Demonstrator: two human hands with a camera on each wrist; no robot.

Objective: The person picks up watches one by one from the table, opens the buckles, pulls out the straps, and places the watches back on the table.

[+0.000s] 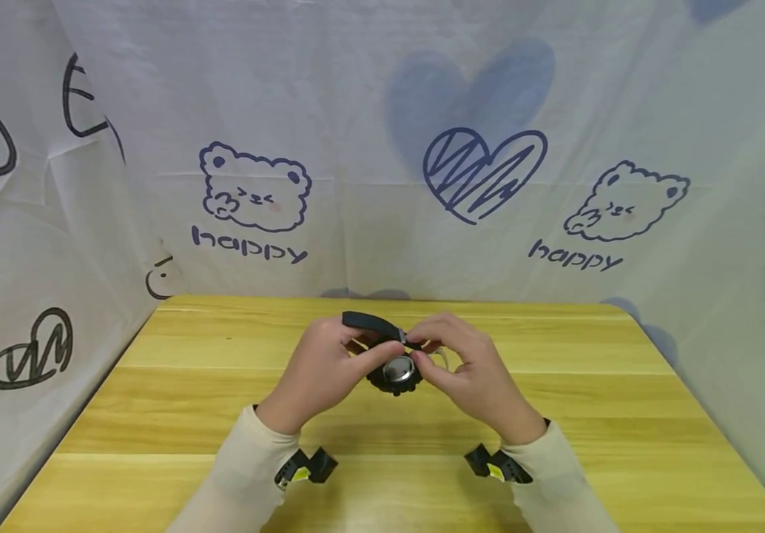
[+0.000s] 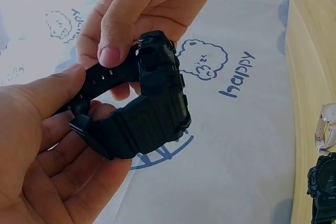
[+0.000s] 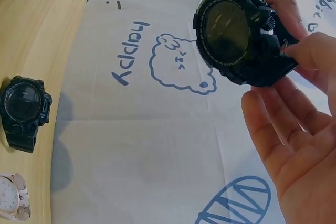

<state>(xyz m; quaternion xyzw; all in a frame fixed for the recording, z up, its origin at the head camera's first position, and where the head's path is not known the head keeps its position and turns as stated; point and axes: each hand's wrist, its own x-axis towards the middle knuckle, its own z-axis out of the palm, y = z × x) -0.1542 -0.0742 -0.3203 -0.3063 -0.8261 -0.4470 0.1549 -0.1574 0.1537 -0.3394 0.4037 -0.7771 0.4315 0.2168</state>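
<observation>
Both hands hold a chunky black wristwatch above the table, its shiny metal back toward me in the head view. My left hand grips the strap, thumb in front. From the other side, my right hand pinches the strap near the buckle. Strap and case form a loop in the left wrist view, where a row of holes shows on the strap between the two thumbs. In the right wrist view the dark round dial faces that camera.
A second black wristwatch lies on the wooden table beyond the hands. Right of it is a pale rose wristwatch, mostly covered by the right hand in the head view. White printed cloth hangs behind the table.
</observation>
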